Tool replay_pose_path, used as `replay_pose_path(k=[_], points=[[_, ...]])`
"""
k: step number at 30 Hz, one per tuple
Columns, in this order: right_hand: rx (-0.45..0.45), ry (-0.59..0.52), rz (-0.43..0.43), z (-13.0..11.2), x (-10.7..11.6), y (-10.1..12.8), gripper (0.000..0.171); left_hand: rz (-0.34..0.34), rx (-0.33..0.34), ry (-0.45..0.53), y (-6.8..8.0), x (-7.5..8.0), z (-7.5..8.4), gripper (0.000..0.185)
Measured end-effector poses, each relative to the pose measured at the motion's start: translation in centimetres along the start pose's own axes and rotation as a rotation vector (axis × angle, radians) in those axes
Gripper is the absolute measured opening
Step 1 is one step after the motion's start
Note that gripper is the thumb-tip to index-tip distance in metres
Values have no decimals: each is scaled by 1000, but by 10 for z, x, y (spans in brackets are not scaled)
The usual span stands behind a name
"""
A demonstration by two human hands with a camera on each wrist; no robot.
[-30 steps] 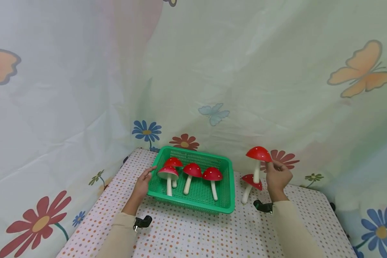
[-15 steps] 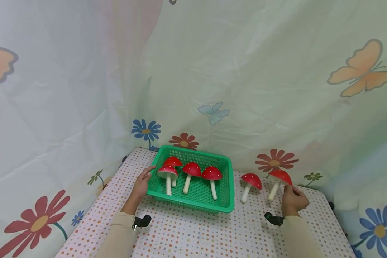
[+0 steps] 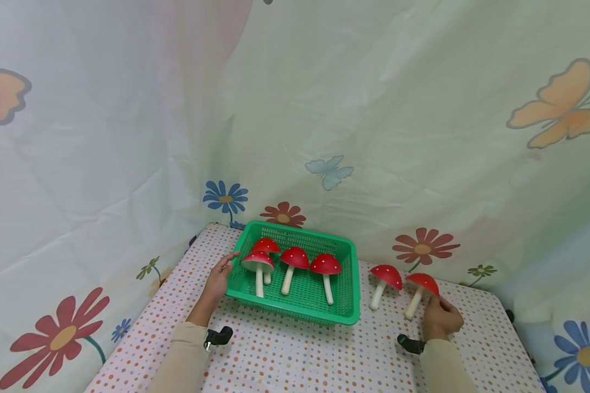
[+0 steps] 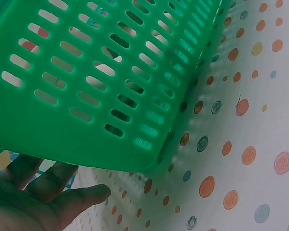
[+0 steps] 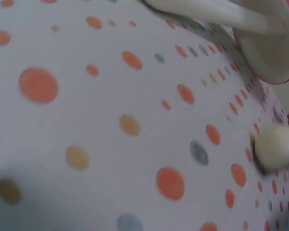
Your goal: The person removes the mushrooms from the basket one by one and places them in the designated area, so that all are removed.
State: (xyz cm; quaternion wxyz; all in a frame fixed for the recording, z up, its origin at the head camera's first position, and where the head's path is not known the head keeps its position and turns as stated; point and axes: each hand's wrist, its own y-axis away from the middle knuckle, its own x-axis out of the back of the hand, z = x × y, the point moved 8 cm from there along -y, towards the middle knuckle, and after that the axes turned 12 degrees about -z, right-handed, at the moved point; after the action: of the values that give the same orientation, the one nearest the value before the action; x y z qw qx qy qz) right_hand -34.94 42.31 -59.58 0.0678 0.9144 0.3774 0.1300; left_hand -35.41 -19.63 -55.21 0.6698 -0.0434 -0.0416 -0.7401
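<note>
Mushrooms are the work here: the right hand (image 3: pixel 441 321), at the lower right of the head view, has its fingers curled at the cap of a red mushroom (image 3: pixel 421 285) lying on the dotted cloth (image 3: pixel 295 355), just right of a second mushroom (image 3: pixel 385 276). The left hand (image 3: pixel 218 278), fingers straight, rests against the left wall of the green basket (image 3: pixel 348 284) at centre frame, where four more mushrooms lie. Doing this well likely means letting the stem settle flat before loosening the fingers, with the basket braced.
</note>
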Motion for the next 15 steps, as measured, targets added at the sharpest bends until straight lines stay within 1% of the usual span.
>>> replay_pose_path(k=[3, 6, 9, 13, 15], points=[[41, 33, -3, 1, 2, 1, 40, -12, -8, 6, -1, -1, 1, 42], [92, 64, 4, 3, 4, 3, 35, -20, -13, 6, -1, -1, 1, 42], [121, 79, 10, 6, 6, 6, 27, -25, -15, -4, 0, -1, 3, 42], [95, 71, -21, 11, 10, 8, 17, -27, -19, -8, 1, -2, 4, 42], [81, 60, -28, 14, 13, 8, 17, -25, -20, -5, 1, -2, 4, 42]])
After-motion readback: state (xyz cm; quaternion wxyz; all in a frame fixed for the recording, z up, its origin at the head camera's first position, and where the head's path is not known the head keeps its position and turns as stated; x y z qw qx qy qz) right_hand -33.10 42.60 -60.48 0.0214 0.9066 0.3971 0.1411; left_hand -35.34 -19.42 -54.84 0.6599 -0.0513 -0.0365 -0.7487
